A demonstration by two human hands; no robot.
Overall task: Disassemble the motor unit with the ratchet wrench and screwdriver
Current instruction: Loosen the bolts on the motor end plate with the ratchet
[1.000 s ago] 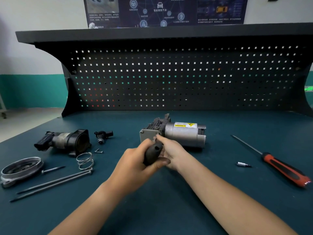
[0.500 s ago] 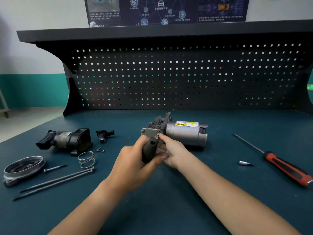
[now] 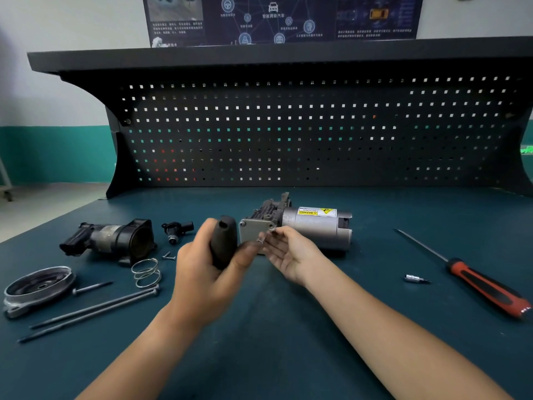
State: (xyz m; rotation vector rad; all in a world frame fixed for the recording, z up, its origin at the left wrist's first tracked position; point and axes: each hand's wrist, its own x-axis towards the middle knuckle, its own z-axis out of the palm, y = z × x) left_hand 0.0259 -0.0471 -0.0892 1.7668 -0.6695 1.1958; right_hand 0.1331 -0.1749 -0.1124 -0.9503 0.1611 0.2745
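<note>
Turned palm-up since a moment ago, my right hand (image 3: 291, 255), fingers loose, just before the motor unit (image 3: 313, 229), left hand (image 3: 202, 272) gripping the ratchet wrench (image 3: 223, 243) beside it.

The grey motor unit (image 3: 313, 230) lies on its side. The black ratchet wrench (image 3: 223, 243) is held upright beside it; the red-handled screwdriver (image 3: 484, 287) lies well apart.
</note>
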